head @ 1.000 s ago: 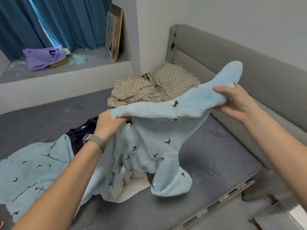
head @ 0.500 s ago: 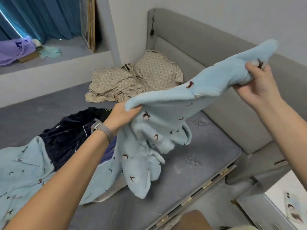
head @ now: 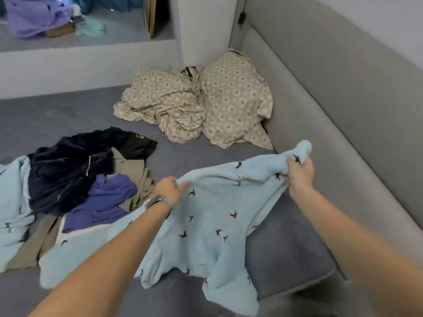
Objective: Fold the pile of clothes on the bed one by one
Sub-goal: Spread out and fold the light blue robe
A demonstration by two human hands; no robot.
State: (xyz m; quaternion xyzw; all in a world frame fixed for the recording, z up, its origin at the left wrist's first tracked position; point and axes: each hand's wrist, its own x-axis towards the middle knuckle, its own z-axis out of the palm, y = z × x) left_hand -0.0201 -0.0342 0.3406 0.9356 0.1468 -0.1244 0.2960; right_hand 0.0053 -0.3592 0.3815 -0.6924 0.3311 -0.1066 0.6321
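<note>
A light blue fleece garment (head: 212, 216) with small dark bird prints hangs stretched between my hands, low over the grey bed (head: 174, 161). My left hand (head: 170, 187), with a watch on the wrist, grips its top edge on the left. My right hand (head: 298, 172) grips a bunched corner on the right, near the headboard. The garment's lower part drapes onto the mattress and over its front edge. To the left lies the pile of clothes (head: 87, 179): a dark navy piece, a purple one, a beige one and another light blue printed piece (head: 12, 209).
A crumpled beige patterned sheet and pillow (head: 201, 106) sit in the bed's far corner. The padded grey headboard (head: 343, 106) runs along the right. A window ledge (head: 91, 40) at the back holds a purple bag (head: 34, 17) and a leaning frame.
Both hands have come down, lowering the blue garment from the air to the mattress. It has spread out wider between the hands. The view has tilted down.
</note>
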